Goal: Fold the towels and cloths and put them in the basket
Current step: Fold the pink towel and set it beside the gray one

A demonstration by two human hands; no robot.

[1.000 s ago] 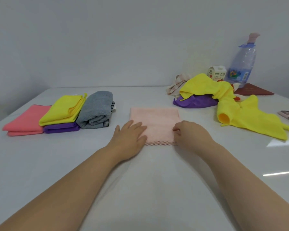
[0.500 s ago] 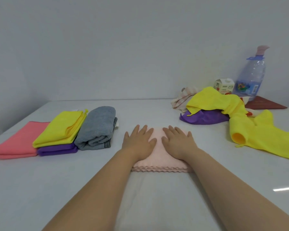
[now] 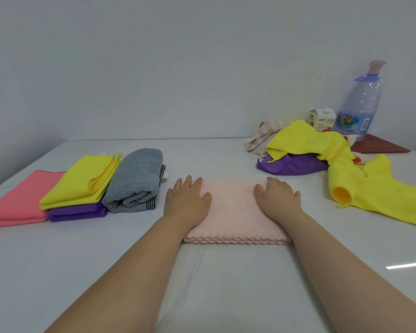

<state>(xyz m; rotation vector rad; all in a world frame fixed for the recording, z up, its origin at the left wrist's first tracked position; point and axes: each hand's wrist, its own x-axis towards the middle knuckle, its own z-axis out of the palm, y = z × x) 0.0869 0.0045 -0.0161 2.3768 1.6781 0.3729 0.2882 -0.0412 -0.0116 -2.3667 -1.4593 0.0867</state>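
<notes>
Both hands have slid outward from the middle of the folded pink towel (image 3: 233, 212) to its two ends. The towel lies flat on the white table (image 3: 58, 260) before a plain grey wall (image 3: 178, 68), with folded cloths (image 3: 82, 186) to its left and a loose yellow and purple heap (image 3: 303, 143) to its right. The left hand (image 3: 187, 200) and right hand (image 3: 277, 200) press on it, fingers straight and slightly spread, gripping nothing

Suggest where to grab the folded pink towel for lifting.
Pink towel: pinch its two side ends, left hand from the left, right hand from the right. It lies flat, loose scalloped edges stacked toward the person, so end grips likely keep layers together.
</notes>
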